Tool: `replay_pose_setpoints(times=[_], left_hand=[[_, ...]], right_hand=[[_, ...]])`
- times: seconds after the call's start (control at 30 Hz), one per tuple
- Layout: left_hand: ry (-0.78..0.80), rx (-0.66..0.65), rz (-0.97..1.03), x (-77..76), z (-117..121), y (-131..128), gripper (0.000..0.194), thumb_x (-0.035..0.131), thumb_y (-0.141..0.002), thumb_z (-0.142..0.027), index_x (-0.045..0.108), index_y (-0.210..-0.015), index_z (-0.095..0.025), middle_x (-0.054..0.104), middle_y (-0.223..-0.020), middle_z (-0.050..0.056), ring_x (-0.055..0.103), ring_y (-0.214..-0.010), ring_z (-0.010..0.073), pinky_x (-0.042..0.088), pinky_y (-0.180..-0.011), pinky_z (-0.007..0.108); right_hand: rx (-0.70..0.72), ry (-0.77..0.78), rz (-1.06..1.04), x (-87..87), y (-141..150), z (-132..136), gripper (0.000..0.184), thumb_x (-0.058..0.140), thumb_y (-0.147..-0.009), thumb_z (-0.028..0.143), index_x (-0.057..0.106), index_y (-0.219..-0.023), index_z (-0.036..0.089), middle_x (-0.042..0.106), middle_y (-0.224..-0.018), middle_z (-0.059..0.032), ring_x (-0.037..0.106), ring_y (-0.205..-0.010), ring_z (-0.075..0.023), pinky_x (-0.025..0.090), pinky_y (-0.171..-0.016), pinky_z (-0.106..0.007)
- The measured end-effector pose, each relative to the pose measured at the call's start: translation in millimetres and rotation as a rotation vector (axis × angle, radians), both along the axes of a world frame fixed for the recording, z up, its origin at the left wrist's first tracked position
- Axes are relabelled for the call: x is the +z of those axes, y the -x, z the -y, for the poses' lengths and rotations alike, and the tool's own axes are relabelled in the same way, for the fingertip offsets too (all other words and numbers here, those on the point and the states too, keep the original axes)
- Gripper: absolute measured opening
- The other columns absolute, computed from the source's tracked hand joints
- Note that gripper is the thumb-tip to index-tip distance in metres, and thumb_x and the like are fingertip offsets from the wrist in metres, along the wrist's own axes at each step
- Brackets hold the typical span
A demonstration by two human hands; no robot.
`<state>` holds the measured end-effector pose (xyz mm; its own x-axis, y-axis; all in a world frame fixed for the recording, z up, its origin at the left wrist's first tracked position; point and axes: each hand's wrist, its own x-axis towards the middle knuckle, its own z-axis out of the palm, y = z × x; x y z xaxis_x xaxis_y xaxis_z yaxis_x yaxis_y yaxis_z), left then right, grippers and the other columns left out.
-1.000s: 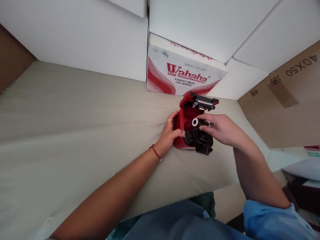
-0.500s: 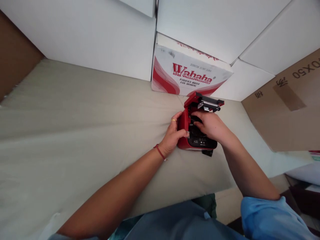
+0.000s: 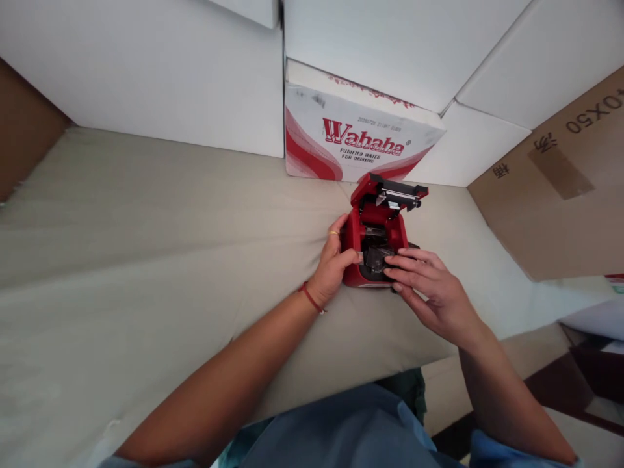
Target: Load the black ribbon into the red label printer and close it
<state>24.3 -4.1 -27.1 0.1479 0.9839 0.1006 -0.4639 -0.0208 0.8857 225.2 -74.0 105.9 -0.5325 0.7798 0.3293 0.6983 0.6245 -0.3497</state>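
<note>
A small red label printer (image 3: 351,276) stands on the cloth-covered table with its hinged lid (image 3: 373,188) raised. Black and dark clear parts (image 3: 377,259) show inside the cavity. My left hand (image 3: 334,263) grips the printer's left wall, the thumb lying over the top edge and the fingers along the outer side. At the front right corner is my right hand (image 3: 426,286), its fingers stretched out and slightly apart. Its fingertips touch the rim and the dark part inside; nothing is visibly held in it.
Behind the printer stands a white and red Wahaha water carton (image 3: 361,140), against large white boxes (image 3: 185,78). A brown cardboard box (image 3: 550,195) leans in on the right. Another brown surface (image 3: 26,130) shows at the far left. Pale cloth (image 3: 170,247) covers the table.
My right hand has come out of the printer's cavity to its front right corner, and the inside now shows. The left hand keeps its hold. The view has shifted slightly.
</note>
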Motion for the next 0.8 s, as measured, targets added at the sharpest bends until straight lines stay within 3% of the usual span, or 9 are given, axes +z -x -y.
replay_pose_setpoints(times=[0.1, 0.23, 0.43, 0.7, 0.8], left_hand=[[0.019, 0.039, -0.029, 0.1, 3, 0, 0.087, 0.073, -0.081, -0.03, 0.047, -0.164, -0.032, 0.051, -0.171, 0.006, 0.038, -0.166, 0.0347, 0.031, -0.138, 0.057], [0.012, 0.057, -0.072, 11.0, 13, 0, 0.082, 0.075, -0.09, -0.039, 0.045, -0.166, -0.032, 0.046, -0.175, 0.007, 0.032, -0.169, 0.0353, 0.026, -0.141, 0.058], [0.017, 0.023, -0.201, 31.8, 35, 4, 0.108, 0.086, -0.08, -0.036, 0.033, -0.173, -0.031, 0.029, -0.183, 0.008, 0.027, -0.172, 0.0394, 0.019, -0.144, 0.057], [0.026, 0.042, -0.176, 33.4, 36, 0, 0.11, 0.081, -0.074, -0.025, 0.033, -0.173, -0.033, 0.034, -0.18, 0.006, 0.028, -0.171, 0.0396, 0.023, -0.143, 0.06], [0.027, 0.041, -0.164, 34.4, 38, -2, 0.107, 0.081, -0.076, -0.025, 0.035, -0.173, -0.034, 0.038, -0.178, 0.005, 0.03, -0.17, 0.0389, 0.024, -0.143, 0.06]], right_hand=[[-0.04, -0.073, 0.003, -13.9, -5, 11, 0.039, 0.07, -0.104, 0.016, 0.078, -0.138, 0.034, 0.083, -0.14, -0.005, 0.07, -0.144, -0.0295, 0.055, -0.125, -0.059], [-0.039, -0.09, -0.01, -22.0, -12, 14, 0.039, 0.069, -0.105, 0.014, 0.077, -0.138, 0.032, 0.082, -0.141, -0.0057, 0.074, -0.14, -0.0253, 0.054, -0.128, -0.054], [-0.014, -0.098, -0.07, -22.0, -16, 8, 0.035, 0.067, -0.105, 0.014, 0.079, -0.133, 0.033, 0.084, -0.136, -0.0049, 0.079, -0.132, -0.0235, 0.057, -0.126, -0.052], [-0.065, -0.142, -0.151, -24.4, -25, 6, 0.027, 0.07, -0.102, 0.018, 0.084, -0.119, 0.032, 0.088, -0.123, -0.0056, 0.08, -0.129, -0.0294, 0.064, -0.116, -0.057], [-0.072, -0.128, -0.155, -28.6, -28, 9, 0.029, 0.07, -0.102, 0.02, 0.084, -0.124, 0.033, 0.087, -0.127, -0.0053, 0.08, -0.129, -0.0295, 0.061, -0.12, -0.06]])
